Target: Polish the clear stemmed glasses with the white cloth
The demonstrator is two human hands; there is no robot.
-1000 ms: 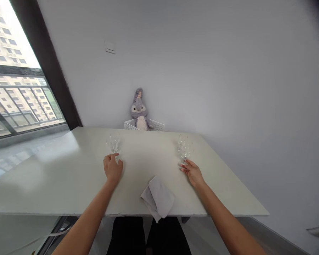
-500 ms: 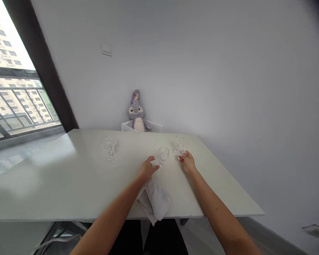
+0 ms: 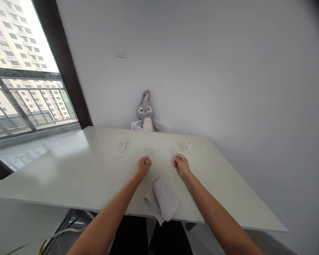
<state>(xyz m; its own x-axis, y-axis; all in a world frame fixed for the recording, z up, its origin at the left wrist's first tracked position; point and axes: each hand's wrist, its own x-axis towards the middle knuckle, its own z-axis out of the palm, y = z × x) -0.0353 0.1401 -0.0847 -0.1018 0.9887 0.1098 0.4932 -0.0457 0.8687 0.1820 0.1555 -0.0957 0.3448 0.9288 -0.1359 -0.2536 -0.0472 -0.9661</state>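
Observation:
My left hand (image 3: pixel 143 167) has its fingers closed round the lower part of a small clear stemmed glass (image 3: pixel 149 152), whose bowl shows above the fingertips. To the right, my right hand (image 3: pixel 182 164) pinches a second stemmed glass (image 3: pixel 181 148) low down. Just behind that one, a third clear glass (image 3: pixel 188 142) stands apart from my fingers. Farther left on the table, clear stemmed glasses (image 3: pixel 121 144) stand close together; their outlines overlap, so I cannot tell how many. A crumpled pale grey cloth (image 3: pixel 163 200) lies between my forearms at the table's near edge.
The white table (image 3: pixel 95 177) reaches back to a plain wall. Behind its far edge, a grey plush toy (image 3: pixel 146 113) sits in a white perforated basket (image 3: pixel 163 128). A window (image 3: pixel 29 99) is at left, and a pale cable (image 3: pixel 66 230) hangs below the table.
My left hand has gone from open beside the glass to closed on it, and that glass has shifted left. My right hand has drawn its glass left, away from the one behind. The view has turned left.

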